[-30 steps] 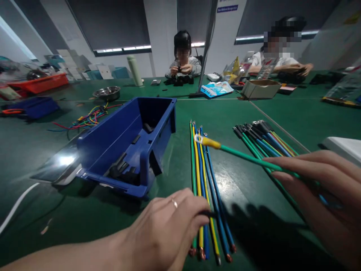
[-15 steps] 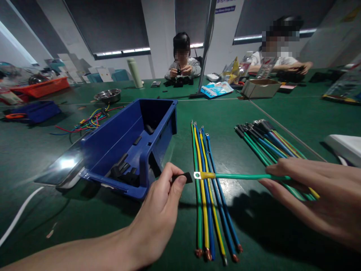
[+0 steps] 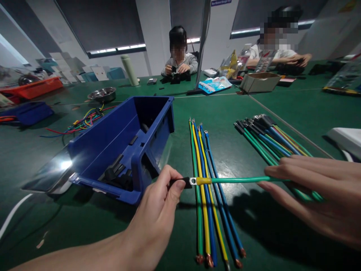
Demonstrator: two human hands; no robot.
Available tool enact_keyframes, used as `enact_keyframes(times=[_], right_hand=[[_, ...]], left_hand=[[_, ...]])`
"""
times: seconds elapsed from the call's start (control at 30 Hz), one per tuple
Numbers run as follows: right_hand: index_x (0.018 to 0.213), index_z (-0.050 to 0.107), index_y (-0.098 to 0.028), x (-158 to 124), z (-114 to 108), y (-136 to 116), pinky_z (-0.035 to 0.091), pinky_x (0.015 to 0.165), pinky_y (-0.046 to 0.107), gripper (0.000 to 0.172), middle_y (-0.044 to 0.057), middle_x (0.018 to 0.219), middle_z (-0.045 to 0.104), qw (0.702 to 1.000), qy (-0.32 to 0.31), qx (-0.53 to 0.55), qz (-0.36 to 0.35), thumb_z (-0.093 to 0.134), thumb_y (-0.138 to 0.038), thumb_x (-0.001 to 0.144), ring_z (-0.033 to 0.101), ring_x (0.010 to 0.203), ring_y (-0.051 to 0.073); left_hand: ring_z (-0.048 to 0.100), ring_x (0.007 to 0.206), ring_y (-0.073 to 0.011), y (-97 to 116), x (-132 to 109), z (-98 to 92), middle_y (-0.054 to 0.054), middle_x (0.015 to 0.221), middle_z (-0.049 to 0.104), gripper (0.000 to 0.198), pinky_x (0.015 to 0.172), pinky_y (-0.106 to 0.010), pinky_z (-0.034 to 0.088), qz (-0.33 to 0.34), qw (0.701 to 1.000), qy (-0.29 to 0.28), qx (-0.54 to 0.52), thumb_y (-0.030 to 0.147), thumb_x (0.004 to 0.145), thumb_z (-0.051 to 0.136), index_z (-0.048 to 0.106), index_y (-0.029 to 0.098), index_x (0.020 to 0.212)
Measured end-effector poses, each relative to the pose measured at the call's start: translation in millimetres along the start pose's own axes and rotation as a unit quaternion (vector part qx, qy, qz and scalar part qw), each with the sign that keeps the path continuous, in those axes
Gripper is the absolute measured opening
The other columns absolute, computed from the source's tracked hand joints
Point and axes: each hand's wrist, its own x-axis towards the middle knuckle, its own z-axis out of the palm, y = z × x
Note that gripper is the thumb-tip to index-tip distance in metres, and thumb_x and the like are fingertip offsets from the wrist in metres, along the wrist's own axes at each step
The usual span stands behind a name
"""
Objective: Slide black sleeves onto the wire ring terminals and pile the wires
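Between thumb and fingers, my left hand (image 3: 160,203) pinches a short black sleeve (image 3: 186,183). My right hand (image 3: 316,192) grips a green wire (image 3: 239,180) that reaches leftward and ends in a yellow collar and a ring terminal (image 3: 193,181). The terminal's tip meets the open end of the sleeve; how far it goes in is hard to see. Beneath the held wire lies a row of green, yellow and blue wires (image 3: 207,210), with ring terminals at the far ends and mostly bare copper at the near ends. More black sleeves (image 3: 120,173) lie in the blue bin (image 3: 98,150) beside my left hand.
Black-capped wires (image 3: 265,137) lie in a bundle beyond my right hand. A lit phone (image 3: 53,169) with a white cable rests left of the bin. Farther back are a metal bowl (image 3: 103,95), a cardboard box (image 3: 260,82), a metal pole and two people seated across the table.
The ring terminal and the black sleeve have come together; a small gap separated them before. The green wire has shifted slightly left. The whole view has moved a little.
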Motion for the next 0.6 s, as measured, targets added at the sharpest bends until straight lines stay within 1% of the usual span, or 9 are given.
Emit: enact_keyframes(times=[0.07, 0.1, 0.27, 0.33, 0.47, 0.6], right_hand=[[0.079, 0.066, -0.025, 1.6, -1.6, 0.5, 0.049, 0.056, 0.025, 0.008, -0.003, 0.069, 0.070, 0.998, -0.016, -0.008, -0.059, 0.071, -0.032, 0.079, 0.066, 0.059, 0.011], [0.080, 0.066, -0.024, 2.0, -1.9, 1.2, 0.048, 0.056, 0.026, 0.008, -0.003, 0.070, 0.070, 0.997, -0.019, -0.015, -0.078, 0.070, -0.031, 0.080, 0.066, 0.059, 0.012], [0.082, 0.065, -0.023, 3.1, 0.3, 0.2, 0.047, 0.054, 0.028, 0.009, -0.002, 0.071, 0.070, 0.991, -0.023, -0.056, -0.117, 0.069, -0.030, 0.081, 0.067, 0.060, 0.014], [0.082, 0.065, -0.022, 3.8, 1.1, -3.6, 0.044, 0.051, 0.028, 0.007, -0.001, 0.070, 0.070, 0.990, -0.035, -0.062, -0.119, 0.065, -0.029, 0.084, 0.065, 0.058, 0.014], [0.080, 0.062, -0.021, 4.4, 0.3, -11.1, 0.040, 0.051, 0.029, 0.013, 0.000, 0.067, 0.068, 0.992, -0.039, -0.054, -0.112, 0.057, -0.027, 0.090, 0.063, 0.056, 0.013], [0.083, 0.061, -0.021, 1.9, -0.6, -13.2, 0.040, 0.054, 0.028, 0.012, 0.000, 0.071, 0.070, 0.990, -0.043, -0.065, -0.115, 0.055, -0.027, 0.092, 0.063, 0.058, 0.014]], left_hand=[[0.033, 0.056, -0.0111, 0.0, 0.1, -0.3, 0.006, 0.065, 0.038, 0.029, 0.049, -0.022, 0.027, 0.000, 1.000, -0.003, 0.000, 0.049, 0.098, 0.038, 0.046, 0.024, 0.087], [0.033, 0.055, -0.0109, 0.0, 0.2, -0.3, 0.006, 0.065, 0.038, 0.030, 0.049, -0.022, 0.026, 0.002, 1.000, -0.005, 0.000, 0.049, 0.099, 0.038, 0.046, 0.024, 0.087], [0.033, 0.056, -0.0109, 1.3, 0.3, 0.0, 0.005, 0.064, 0.040, 0.039, 0.051, -0.023, 0.027, 0.018, 1.000, -0.022, 0.012, 0.051, 0.100, 0.031, 0.044, 0.022, 0.077], [0.034, 0.058, -0.0110, 2.4, 0.6, -0.1, 0.005, 0.065, 0.041, 0.040, 0.052, -0.024, 0.028, 0.026, 0.999, -0.026, 0.022, 0.050, 0.100, 0.031, 0.044, 0.022, 0.075], [0.034, 0.058, -0.0108, 5.8, 0.5, -0.7, 0.006, 0.065, 0.039, 0.036, 0.054, -0.024, 0.028, 0.034, 0.998, -0.026, 0.045, 0.046, 0.101, 0.034, 0.047, 0.022, 0.077], [0.036, 0.057, -0.0117, 8.5, -1.6, -0.7, 0.006, 0.066, 0.039, 0.025, 0.054, -0.025, 0.029, 0.035, 0.997, -0.019, 0.070, 0.044, 0.101, 0.036, 0.052, 0.026, 0.095]])
